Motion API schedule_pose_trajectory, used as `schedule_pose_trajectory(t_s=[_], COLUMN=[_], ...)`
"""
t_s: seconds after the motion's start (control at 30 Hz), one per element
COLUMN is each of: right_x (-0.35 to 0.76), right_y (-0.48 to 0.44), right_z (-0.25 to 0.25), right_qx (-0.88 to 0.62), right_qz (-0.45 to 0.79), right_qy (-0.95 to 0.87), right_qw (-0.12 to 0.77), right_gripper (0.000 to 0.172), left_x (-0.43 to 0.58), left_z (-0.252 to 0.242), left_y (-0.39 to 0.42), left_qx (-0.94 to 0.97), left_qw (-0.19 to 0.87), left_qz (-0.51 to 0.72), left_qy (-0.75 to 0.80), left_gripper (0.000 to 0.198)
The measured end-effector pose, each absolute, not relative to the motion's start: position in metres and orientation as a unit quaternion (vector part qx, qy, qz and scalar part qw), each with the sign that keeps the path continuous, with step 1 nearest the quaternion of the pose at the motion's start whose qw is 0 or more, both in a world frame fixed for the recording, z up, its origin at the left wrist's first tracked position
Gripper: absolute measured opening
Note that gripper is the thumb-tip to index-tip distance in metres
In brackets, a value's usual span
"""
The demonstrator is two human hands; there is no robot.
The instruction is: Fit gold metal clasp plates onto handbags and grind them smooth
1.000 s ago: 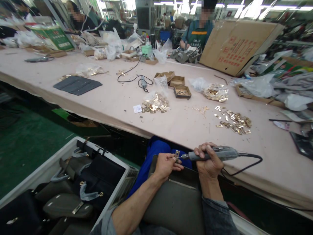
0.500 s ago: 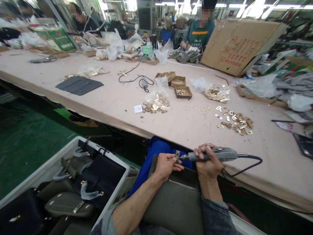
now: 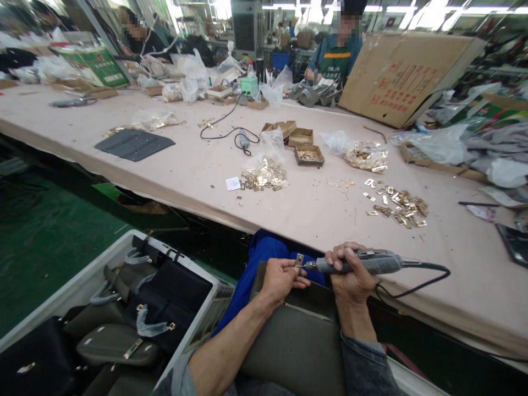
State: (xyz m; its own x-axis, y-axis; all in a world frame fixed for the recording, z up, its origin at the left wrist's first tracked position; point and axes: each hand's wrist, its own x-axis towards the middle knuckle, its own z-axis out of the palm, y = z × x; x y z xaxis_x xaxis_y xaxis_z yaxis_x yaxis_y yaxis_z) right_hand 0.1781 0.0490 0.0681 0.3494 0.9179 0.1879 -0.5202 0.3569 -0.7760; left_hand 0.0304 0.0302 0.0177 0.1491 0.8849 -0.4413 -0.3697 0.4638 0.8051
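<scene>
My right hand (image 3: 351, 275) is wrapped round a grey corded electric screwdriver (image 3: 375, 261), its tip pointing left. Between the thumb and fingers of my left hand (image 3: 282, 279) is a small gold metal plate (image 3: 300, 258), held upright. The screwdriver's bit meets the plate near my fingertips; the screw itself is too small to make out. On my lap lies an olive-grey handbag (image 3: 295, 346), beneath both hands.
Gold plates (image 3: 404, 209) lie scattered on the table (image 3: 313, 214), beside small cardboard trays (image 3: 309, 156). To the left, a white crate (image 3: 202, 308) holds black and olive bags. A large carton (image 3: 408, 77) leans at the back, near a co-worker (image 3: 336, 55).
Both hands stay almost where they were, with the bit at the plate. The screwdriver's cord has shifted slightly to the right.
</scene>
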Motion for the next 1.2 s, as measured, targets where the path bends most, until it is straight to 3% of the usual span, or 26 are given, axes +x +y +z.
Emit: schedule_pose_trajectory(t_s=[0.2, 0.83, 1.2], right_x=[0.174, 0.16, 0.151], right_y=[0.046, 0.048, 0.046], right_z=[0.072, 0.083, 0.082], right_qx=[-0.299, -0.348, -0.363], right_qz=[0.466, 0.423, 0.408], right_qy=[-0.355, -0.325, -0.422], right_qw=[0.754, 0.771, 0.724], right_gripper=[0.009, 0.016, 0.012], left_x=[0.032, 0.035, 0.035], left_z=[0.02, 0.014, 0.01], left_y=[0.031, 0.029, 0.028], left_qx=[0.267, 0.286, 0.304], left_qw=[0.704, 0.684, 0.679], left_qz=[0.439, 0.443, 0.448], left_qy=[0.491, 0.504, 0.497], left_gripper=[0.015, 0.017, 0.018])
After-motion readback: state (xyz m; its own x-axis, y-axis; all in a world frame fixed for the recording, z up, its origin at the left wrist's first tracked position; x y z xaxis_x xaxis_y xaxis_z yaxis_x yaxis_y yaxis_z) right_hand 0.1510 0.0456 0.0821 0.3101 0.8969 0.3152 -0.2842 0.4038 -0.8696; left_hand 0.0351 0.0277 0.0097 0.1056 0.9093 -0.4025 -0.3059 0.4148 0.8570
